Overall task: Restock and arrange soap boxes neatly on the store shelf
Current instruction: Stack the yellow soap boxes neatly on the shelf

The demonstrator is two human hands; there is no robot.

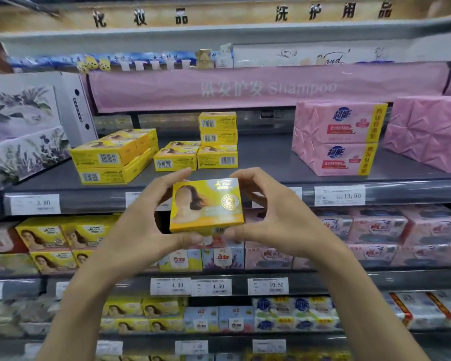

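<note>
Both forearms enter from the bottom edge and converge on 1 yellow soap box point(206, 207), held in the air in front of the grey shelf point(271, 162) and not touching it.

- Left hand point(146, 225): fingers curled round the left side of the box, fingertips at its upper left corner, thumb under its lower edge.
- Right hand point(274, 220): fingers curled round the right side, fingertips at the upper right corner, thumb under the lower edge, near the left thumb.
- Held box: printed front face toward the camera, slightly tilted.

Positions relative to the held box:

- Directly above and behind: 2 yellow boxes point(176, 157) lying side by side on the grey shelf, barcode sides forward. Behind these, 2 more boxes point(218, 128) are stacked 1 on the other.
- Above left: a 2-layer stack of yellow boxes point(112, 157), turned at an angle to the shelf edge.
- Further left: floral-printed cartons point(21, 131).
- Above right: pink wrapped soap packs point(336, 136), stacked 2 high on the same shelf.
- Right, on the shelf rail: a price label point(339, 195) reading 13.90.
- Well above: a pink banner point(268, 87) marked "Shampoo".
- Below left, 1 shelf down: further yellow boxes point(60, 241), front faces outward.
</note>
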